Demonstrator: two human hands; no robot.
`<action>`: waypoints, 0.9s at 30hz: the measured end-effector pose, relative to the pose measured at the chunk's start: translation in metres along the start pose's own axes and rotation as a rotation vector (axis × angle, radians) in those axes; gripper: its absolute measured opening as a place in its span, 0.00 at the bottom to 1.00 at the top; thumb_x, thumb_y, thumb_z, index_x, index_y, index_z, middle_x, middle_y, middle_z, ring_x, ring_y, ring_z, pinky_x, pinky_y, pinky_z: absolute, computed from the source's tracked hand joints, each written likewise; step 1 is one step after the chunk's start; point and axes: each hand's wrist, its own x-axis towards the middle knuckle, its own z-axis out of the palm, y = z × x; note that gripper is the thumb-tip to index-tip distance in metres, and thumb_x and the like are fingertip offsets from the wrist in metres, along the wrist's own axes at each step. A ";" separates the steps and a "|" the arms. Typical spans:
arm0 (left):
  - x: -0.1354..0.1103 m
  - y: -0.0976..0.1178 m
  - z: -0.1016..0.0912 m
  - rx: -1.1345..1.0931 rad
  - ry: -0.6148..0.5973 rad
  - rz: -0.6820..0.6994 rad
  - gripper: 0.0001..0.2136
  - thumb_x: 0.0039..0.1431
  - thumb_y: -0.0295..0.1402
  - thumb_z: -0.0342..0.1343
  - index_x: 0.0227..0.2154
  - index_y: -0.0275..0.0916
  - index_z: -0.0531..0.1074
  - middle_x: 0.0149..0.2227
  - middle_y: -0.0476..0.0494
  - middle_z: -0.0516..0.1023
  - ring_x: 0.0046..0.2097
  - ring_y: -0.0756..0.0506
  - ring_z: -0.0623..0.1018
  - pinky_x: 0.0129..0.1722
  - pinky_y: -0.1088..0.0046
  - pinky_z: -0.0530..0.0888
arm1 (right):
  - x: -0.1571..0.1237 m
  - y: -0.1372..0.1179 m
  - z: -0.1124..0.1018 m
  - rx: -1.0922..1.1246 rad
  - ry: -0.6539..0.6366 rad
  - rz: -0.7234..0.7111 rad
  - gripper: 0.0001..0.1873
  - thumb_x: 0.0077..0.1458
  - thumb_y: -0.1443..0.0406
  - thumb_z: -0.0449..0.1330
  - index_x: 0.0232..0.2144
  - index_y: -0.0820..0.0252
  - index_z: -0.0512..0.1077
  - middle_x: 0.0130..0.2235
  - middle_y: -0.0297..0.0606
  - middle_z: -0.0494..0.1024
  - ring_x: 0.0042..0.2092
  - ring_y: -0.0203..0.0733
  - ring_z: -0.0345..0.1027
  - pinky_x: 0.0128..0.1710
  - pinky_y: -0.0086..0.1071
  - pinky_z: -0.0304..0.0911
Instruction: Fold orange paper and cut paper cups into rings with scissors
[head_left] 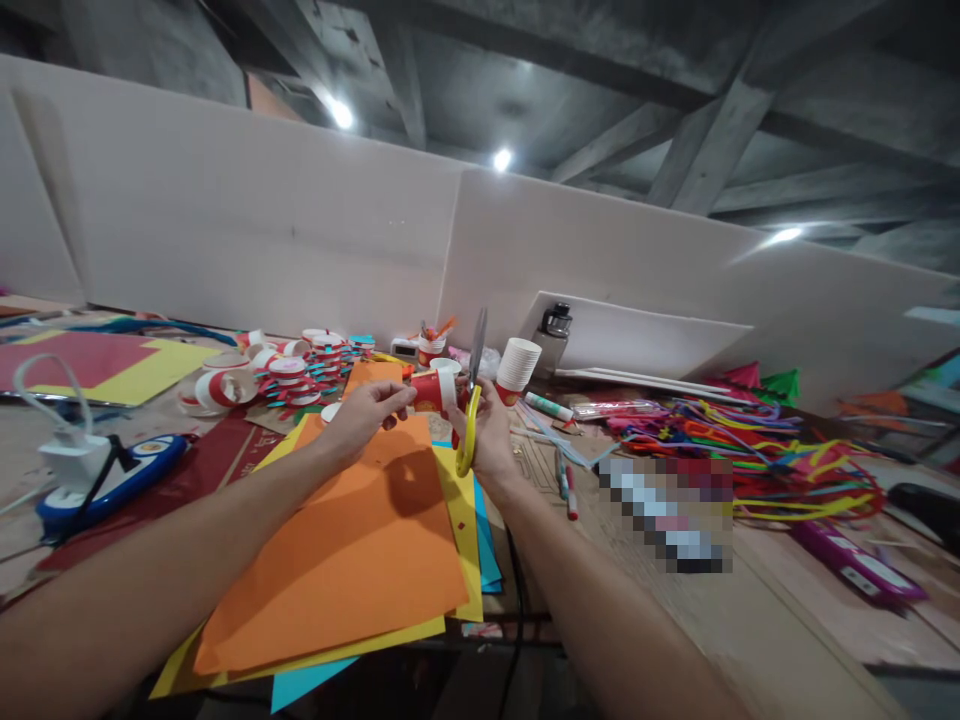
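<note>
A red paper cup lies sideways in the air above a stack of orange paper. My left hand pinches the cup at its left end between thumb and fingers. Yellow-handled scissors are in my right hand, blades pointing up beside the cup's right end. Whether my right fingers also touch the cup is hidden. Yellow and blue sheets stick out under the orange ones.
Cut red-and-white cups stand at the back left. Behind my right hand is a stack of white cups, near a dark bottle. Colourful pipe cleaners spread right. A blue power strip lies left. White boards rise behind.
</note>
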 end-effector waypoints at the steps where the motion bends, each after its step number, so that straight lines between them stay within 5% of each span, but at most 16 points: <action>1: -0.002 0.001 0.001 -0.053 -0.030 -0.029 0.17 0.48 0.46 0.63 0.26 0.34 0.72 0.22 0.50 0.69 0.24 0.53 0.65 0.23 0.77 0.58 | 0.000 0.000 0.000 -0.011 -0.005 0.002 0.26 0.41 0.61 0.68 0.43 0.55 0.65 0.41 0.37 0.75 0.41 0.41 0.71 0.38 0.33 0.70; 13: 0.000 -0.001 0.003 -0.266 -0.092 -0.112 0.15 0.46 0.39 0.67 0.31 0.30 0.77 0.26 0.42 0.77 0.28 0.49 0.75 0.34 0.72 0.72 | -0.004 -0.004 0.003 -0.125 -0.031 -0.044 0.18 0.49 0.63 0.61 0.44 0.55 0.64 0.37 0.35 0.75 0.37 0.37 0.70 0.41 0.33 0.66; 21: 0.006 -0.003 -0.005 -0.372 0.083 -0.109 0.10 0.49 0.34 0.66 0.29 0.32 0.75 0.27 0.43 0.78 0.29 0.50 0.77 0.35 0.73 0.75 | -0.010 -0.017 0.005 -0.258 0.014 -0.041 0.24 0.47 0.68 0.57 0.49 0.54 0.62 0.40 0.36 0.71 0.40 0.39 0.66 0.42 0.33 0.64; 27: 0.019 -0.005 -0.018 -0.497 0.244 -0.054 0.05 0.51 0.29 0.63 0.27 0.32 0.73 0.28 0.44 0.78 0.29 0.50 0.78 0.35 0.73 0.76 | -0.010 -0.023 0.002 -0.510 -0.079 0.022 0.17 0.54 0.63 0.56 0.47 0.56 0.66 0.31 0.32 0.72 0.31 0.38 0.64 0.34 0.30 0.61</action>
